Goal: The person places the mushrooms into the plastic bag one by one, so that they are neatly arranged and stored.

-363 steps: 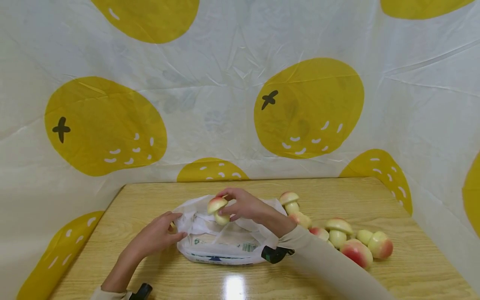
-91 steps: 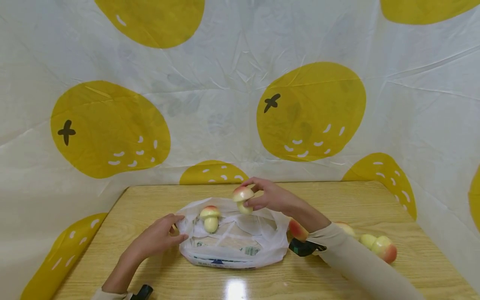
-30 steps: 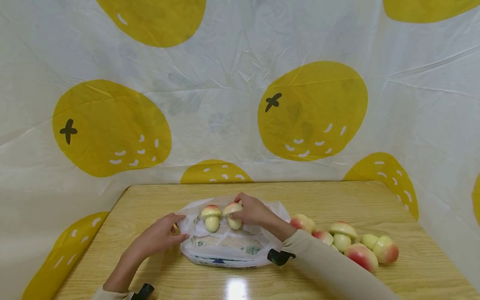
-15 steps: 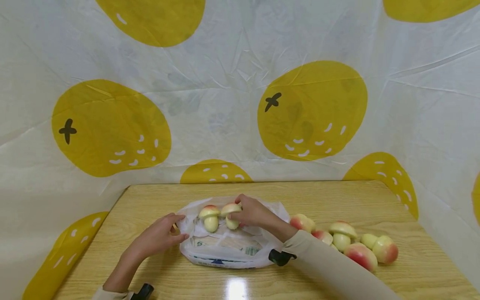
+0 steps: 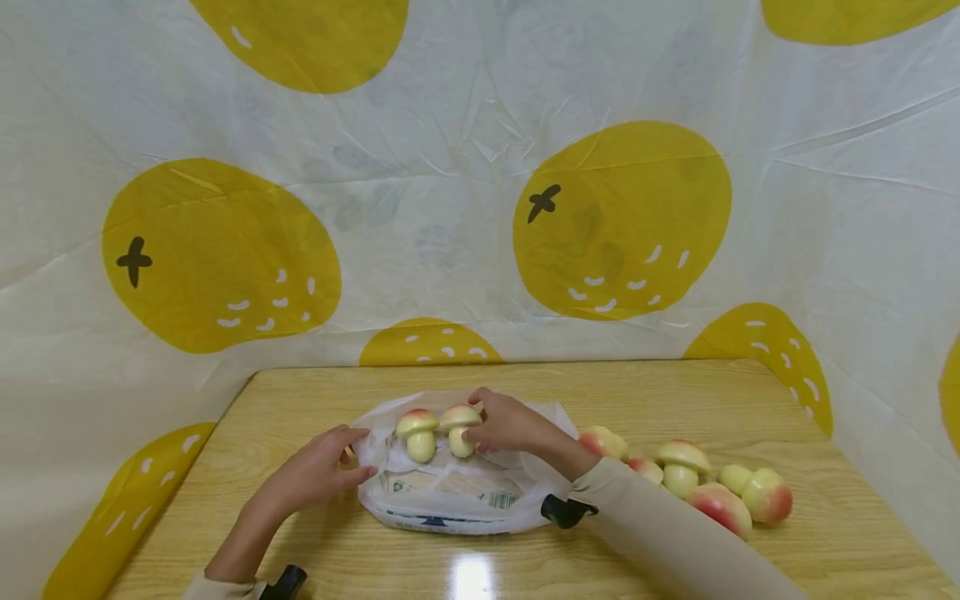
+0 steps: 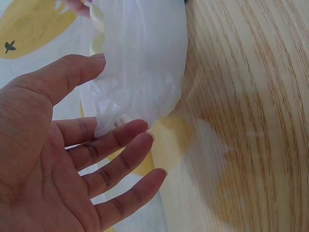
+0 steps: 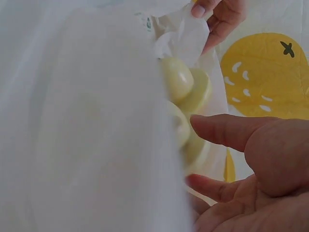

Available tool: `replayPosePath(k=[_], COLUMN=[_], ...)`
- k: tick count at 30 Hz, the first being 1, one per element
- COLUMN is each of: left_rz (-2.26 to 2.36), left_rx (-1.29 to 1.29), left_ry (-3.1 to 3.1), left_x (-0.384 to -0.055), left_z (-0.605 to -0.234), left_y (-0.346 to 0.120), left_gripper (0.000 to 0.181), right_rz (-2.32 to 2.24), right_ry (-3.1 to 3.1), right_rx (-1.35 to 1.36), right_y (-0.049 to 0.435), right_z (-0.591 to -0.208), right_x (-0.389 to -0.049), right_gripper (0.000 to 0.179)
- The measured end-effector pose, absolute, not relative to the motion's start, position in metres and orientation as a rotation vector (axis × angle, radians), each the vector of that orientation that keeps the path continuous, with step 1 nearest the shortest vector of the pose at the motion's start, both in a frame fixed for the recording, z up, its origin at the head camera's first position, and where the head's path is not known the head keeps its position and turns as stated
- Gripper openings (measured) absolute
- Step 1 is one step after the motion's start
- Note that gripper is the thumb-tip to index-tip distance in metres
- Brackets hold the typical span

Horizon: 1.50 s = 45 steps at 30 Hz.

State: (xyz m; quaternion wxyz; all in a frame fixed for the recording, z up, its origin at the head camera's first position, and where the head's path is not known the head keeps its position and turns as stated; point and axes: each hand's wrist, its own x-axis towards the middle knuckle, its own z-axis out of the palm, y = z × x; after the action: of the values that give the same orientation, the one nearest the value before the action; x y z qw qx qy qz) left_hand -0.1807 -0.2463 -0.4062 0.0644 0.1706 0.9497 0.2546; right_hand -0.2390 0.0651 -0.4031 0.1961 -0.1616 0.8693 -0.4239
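Note:
In the head view a white plastic bag (image 5: pixel 450 523) lies with its mouth gaping upward. Two toy mushrooms, pale yellow with reddish caps, stand side by side inside: a left one (image 5: pixel 422 446) and a right one (image 5: pixel 460 417). My left hand (image 5: pixel 311 471) holds the bag's left rim between thumb and fingers; the left wrist view shows the rim at the thumb and fingers (image 6: pixel 118 145). My right hand (image 5: pixel 506 423) is at the right mushroom, thumb (image 7: pixel 222 129) beside its stem and the fingers loosely apart. The bag's wall hides part of that hand in the right wrist view.
Right of the bag several more toy mushrooms lie on the wooden table (image 5: pixel 637 387), among them an upright one (image 5: pixel 681 458), a red-capped one (image 5: pixel 720 507) and one on its side (image 5: pixel 768 496). A curtain (image 5: pixel 435 233) printed with yellow fruit hangs behind.
Over the last seconds my right hand brought a second mushroom into the bag beside the first. Its thumb has now drawn back slightly from the stem. My left hand stays at the rim.

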Motion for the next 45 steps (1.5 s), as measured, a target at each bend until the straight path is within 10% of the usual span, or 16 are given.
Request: replayPosePath(k=[45], left_rz=[0.778], left_rx=[0.536], left_ry=[2.842], left_x=[-0.180], left_z=[-0.406], left_y=[-0.247], left_gripper=[0.068], right_rz=[-1.054], right_ry=[2.339], right_rx=[-1.010], right_y=[0.178], right_z=[-0.352], right_x=[-0.232], right_gripper=[0.026])
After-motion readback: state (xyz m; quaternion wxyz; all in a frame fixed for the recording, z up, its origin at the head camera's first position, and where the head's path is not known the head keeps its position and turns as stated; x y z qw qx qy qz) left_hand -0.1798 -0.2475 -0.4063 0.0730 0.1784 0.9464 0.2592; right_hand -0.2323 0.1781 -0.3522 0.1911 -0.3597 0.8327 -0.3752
